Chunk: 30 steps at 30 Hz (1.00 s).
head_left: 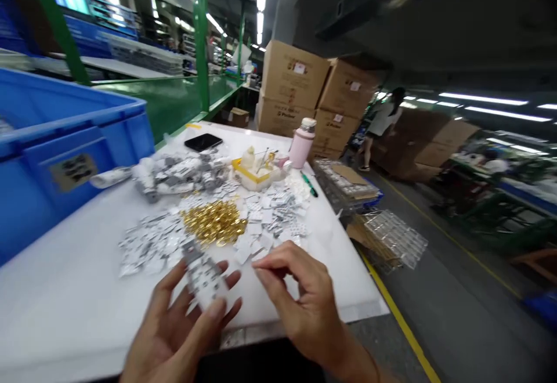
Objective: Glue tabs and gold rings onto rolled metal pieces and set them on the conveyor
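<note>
My left hand (167, 328) grips a white and grey elongated plastic part (205, 281) with several small dark spots or holes in its face; its exact kind is unclear. To the right, my right hand (304, 299) hovers over the table with thumb and forefinger pinched together. Whatever may be between those fingertips is too small to make out. Just beyond the hands lies a heap of small gold-coloured metal pieces (214, 222). Small flat white and grey pieces (150, 244) spread to its left, and similar square pieces (272, 212) to its right. Behind sits a pile of white and grey plastic parts (178, 173).
A large blue crate (78, 145) borders the white table (56, 313) on the left. Further back are a black phone (203, 141), a yellow-edged tray (252, 175), a pink bottle (301, 144) and a green pen (309, 184). Cardboard boxes (296, 78) and a walking person (383, 122) are beyond.
</note>
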Each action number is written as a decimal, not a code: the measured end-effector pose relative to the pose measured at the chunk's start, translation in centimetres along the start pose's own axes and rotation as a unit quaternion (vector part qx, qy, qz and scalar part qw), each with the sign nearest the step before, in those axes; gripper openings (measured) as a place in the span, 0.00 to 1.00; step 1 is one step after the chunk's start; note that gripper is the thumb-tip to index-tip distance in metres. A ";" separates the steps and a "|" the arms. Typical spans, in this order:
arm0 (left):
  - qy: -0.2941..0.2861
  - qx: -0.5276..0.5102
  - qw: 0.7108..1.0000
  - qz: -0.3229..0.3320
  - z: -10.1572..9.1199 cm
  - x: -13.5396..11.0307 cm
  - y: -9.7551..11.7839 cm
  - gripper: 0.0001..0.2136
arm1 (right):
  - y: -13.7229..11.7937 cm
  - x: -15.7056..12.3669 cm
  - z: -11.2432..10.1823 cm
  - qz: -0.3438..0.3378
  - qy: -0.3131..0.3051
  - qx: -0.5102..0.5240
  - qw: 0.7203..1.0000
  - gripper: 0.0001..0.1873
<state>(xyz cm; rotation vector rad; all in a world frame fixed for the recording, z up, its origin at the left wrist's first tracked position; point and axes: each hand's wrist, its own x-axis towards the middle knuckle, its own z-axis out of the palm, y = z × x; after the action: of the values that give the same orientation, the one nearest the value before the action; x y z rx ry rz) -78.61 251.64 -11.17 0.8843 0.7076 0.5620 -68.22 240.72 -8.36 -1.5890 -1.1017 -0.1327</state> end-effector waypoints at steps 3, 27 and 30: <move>-0.039 -0.023 0.999 -0.002 0.4 -0.8 0.2 0.33 | 0.0 -2.0 0.9 0.007 -0.001 0.002 1.000 0.09; 0.018 -0.031 0.998 0.049 0.6 -1.6 -0.8 0.24 | 0.9 -3.6 4.2 -0.028 -0.008 -0.036 0.999 0.10; 0.013 -0.037 0.999 0.014 0.3 -1.2 -0.7 0.25 | 1.2 -3.6 2.7 -0.009 0.000 -0.006 1.000 0.14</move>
<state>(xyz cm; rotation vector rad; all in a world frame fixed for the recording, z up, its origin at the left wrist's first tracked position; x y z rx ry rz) -79.08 250.29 -11.26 0.8202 0.6948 0.6216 -70.63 241.01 -12.32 -1.5897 -1.1179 -0.1508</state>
